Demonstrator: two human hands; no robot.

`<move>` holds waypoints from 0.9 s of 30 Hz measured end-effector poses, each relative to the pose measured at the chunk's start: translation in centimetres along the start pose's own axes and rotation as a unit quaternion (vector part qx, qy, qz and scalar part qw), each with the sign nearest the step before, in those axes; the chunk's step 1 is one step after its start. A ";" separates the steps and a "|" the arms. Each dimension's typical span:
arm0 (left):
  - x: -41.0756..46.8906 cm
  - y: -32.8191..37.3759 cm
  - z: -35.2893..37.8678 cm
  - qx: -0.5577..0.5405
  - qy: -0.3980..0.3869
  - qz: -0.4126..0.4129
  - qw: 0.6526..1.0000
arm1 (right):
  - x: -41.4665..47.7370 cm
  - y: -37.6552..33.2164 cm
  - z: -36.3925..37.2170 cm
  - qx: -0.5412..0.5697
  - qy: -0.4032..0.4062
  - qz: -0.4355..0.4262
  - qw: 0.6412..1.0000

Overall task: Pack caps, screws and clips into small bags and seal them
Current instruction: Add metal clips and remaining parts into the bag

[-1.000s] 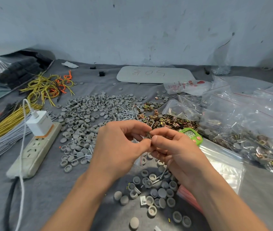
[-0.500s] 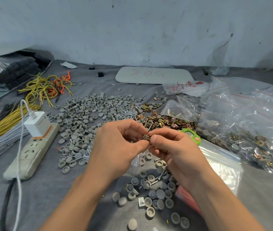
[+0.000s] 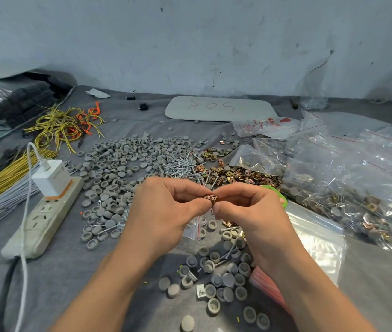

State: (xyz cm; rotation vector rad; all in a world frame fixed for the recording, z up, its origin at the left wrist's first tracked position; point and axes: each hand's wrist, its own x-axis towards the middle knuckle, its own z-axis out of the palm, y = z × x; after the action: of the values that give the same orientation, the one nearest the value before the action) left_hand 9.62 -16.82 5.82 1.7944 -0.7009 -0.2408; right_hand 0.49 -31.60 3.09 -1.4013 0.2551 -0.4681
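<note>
Clips [image 3: 210, 198] are what I have: a short stack of coppery ones, pinched between my left hand [image 3: 166, 212] and right hand [image 3: 250, 216], held up over the tabletop [image 3: 65, 279], just nearer me than the loose clip pile [image 3: 242, 176] and the screws [image 3: 180, 167]. Each hand has thumb and forefinger closed on one end of the stack, with the other fingers curled under and holding nothing that I can see. I judge these to be light, stiff bits of stamped metal, slick on the flats and probably sharp at the edges, so a stack will want to fan or squirt out sideways. The hold should press along the stack, end to end, on the flat faces and not on the edges. A small bag [image 3: 192, 230] shows below my left hand; I cannot tell whether it lies on the tabletop or hangs from my fingers. It looks thin, limp and slippery, best taken by the lips of its mouth. The caps [image 3: 123, 161] lie spread to the left, light and apt to roll; the screws are thin and pointed and could prick the film
</note>
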 end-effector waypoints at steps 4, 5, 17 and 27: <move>0.1 -0.1 -0.2 0.011 -0.023 -0.001 1.000 | 0.0 -0.2 0.0 -0.014 0.008 -0.016 1.000; 0.0 -0.1 -0.2 0.010 -0.026 0.001 1.000 | -0.1 -0.2 0.0 -0.016 0.010 -0.017 1.000; 0.0 -0.5 0.1 0.015 -0.021 0.000 1.000 | -0.2 -0.4 0.3 -0.113 0.037 -0.062 0.991; -0.2 -0.1 -0.1 -0.051 -0.016 0.009 0.999 | -0.2 -0.7 0.5 0.033 0.019 0.024 0.999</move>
State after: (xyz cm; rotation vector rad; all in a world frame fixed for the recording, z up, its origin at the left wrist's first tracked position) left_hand 9.55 -16.55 5.69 1.6891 -0.7142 -0.2898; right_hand 0.45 -31.19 3.81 -1.3208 0.3007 -0.4591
